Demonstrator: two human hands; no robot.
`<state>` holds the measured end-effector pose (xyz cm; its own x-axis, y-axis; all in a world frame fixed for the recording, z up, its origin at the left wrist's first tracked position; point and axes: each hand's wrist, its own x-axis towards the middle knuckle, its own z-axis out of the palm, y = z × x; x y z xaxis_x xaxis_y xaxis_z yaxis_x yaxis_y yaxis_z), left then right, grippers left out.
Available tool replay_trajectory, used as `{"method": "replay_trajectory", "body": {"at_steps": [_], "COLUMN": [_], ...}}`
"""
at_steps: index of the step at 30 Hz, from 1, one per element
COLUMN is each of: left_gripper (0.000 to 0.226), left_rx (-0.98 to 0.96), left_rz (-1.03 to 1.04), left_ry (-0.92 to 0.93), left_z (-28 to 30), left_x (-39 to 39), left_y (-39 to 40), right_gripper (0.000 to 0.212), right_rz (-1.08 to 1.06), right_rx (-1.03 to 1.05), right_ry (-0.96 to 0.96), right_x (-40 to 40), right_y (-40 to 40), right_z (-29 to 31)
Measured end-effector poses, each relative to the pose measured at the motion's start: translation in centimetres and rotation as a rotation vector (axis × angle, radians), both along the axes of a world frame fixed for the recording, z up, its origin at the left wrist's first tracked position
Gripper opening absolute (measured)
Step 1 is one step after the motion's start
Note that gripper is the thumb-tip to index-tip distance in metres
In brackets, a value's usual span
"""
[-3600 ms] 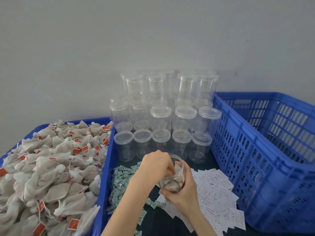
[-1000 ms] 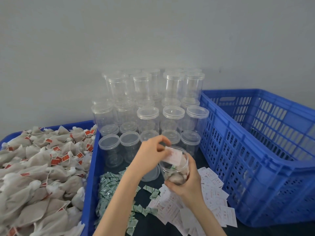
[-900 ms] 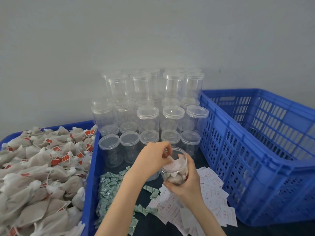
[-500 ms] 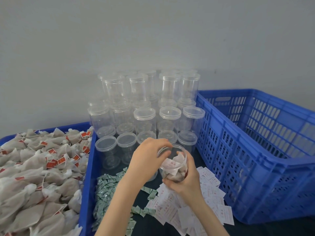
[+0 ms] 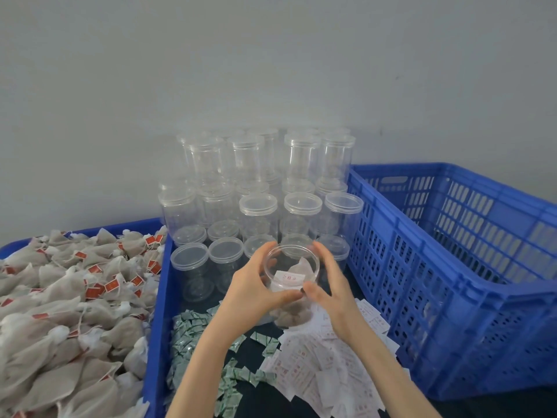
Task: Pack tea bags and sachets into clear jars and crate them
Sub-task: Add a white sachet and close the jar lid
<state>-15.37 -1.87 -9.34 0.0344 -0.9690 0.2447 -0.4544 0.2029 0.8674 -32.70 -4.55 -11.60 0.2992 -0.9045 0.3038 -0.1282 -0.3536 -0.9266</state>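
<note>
Jar (image 5: 291,268) gripped by both hands; lower half hidden.

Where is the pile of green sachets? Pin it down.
In the head view the green sachets lie low and left of centre, beside the blue tray wall, under the left forearm and left of the white sachets.

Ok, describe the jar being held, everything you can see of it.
The jar is clear, plastic-looking and round, its wide mouth open and lidless, tilted towards the camera. Inside lie tea bags and a white slip with red print. The left hand and right hand both grip its rim, above the scattered sachets, before the lidded empty jars.
</note>
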Motion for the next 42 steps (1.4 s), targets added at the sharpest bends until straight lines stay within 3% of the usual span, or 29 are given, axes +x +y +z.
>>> {"method": "replay_trajectory", "body": {"at_steps": [3,6,12,16,19,22,26,30,33,37,42], "left_gripper": [0.100,0.101,0.099,0.085,0.052,0.022,0.018,0.015,0.015,0.014,0.016], "left_rx": [-0.029,-0.033,-0.053,-0.125,-0.136,-0.008,0.097,0.160,0.192,0.223,0.238], "left_rz": [0.068,0.113,0.117,0.071,0.161,0.160,0.123,0.099,0.074,0.062,0.049], "left_ry": [-0.018,0.018,0.044,0.156,0.070,0.113,0.164,0.162,0.124,0.107,0.062], "left_z": [0.3,0.3,1.0,1.3,0.6,-1.2,-3.5,-4.5,-4.9,-5.4,-6.3], "left_x": [-0.7,-1.0,-2.0,-2.8,-2.3,-2.1,-2.8,-3.6,-3.9,-4.2,-4.6], "left_y": [0.0,-0.4,-0.8,-0.8,-0.8,-0.7,-0.5,-0.7,-1.0,-1.3,-1.7], "right_gripper": [0.105,0.100,0.097,0.094,0.098,0.102,0.090,0.077,0.072,0.067,0.062], "right_rz": [-0.029,-0.011,-0.076,-0.087,-0.150,-0.259,-0.480,-0.740,-0.821,-0.779,-0.517], "right_rx": [-0.046,-0.102,-0.277,-0.281,-0.272,-0.325,-0.326,-0.301,-0.236,-0.103,0.118], "right_ry": [0.218,0.556,0.975,0.984,0.909,0.866,0.808,0.891,0.940,1.136,1.380], "right_x": [0.3,1.0,1.4,-0.3,-3.0,-6.2,-10.7,-14.8,-16.8,-17.8,-18.3], "right_y": [-0.7,-1.4,-2.4,-3.3,-4.1,-5.2,-7.7,-10.7,-12.4,-14.0,-16.5], "right_z": [2.7,4.7,8.8,12.5,16.0,19.6,22.9,23.6,22.2,18.5,13.3]}}
